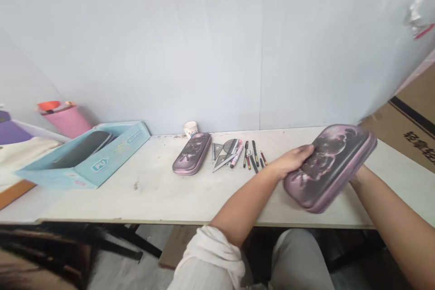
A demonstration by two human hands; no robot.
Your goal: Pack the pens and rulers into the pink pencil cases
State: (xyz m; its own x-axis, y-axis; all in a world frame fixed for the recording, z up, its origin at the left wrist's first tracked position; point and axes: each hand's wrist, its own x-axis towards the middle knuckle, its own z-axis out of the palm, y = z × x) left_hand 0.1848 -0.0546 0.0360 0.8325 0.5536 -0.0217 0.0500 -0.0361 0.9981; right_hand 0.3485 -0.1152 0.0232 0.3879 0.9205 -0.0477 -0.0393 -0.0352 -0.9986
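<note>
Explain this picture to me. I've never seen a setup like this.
There is no machine here. This is a single view from a camera worn on a person's head, looking forward and down at their own bare hands. The left hand grips a purple-pink hard-shell pencil case from above, holding it tilted over a white table. The right hand is at the case's other end, its fingers hidden behind it. Also on the table are a matching pencil case, set squares, pens, a paper cup and a light-blue cardboard box.
</note>
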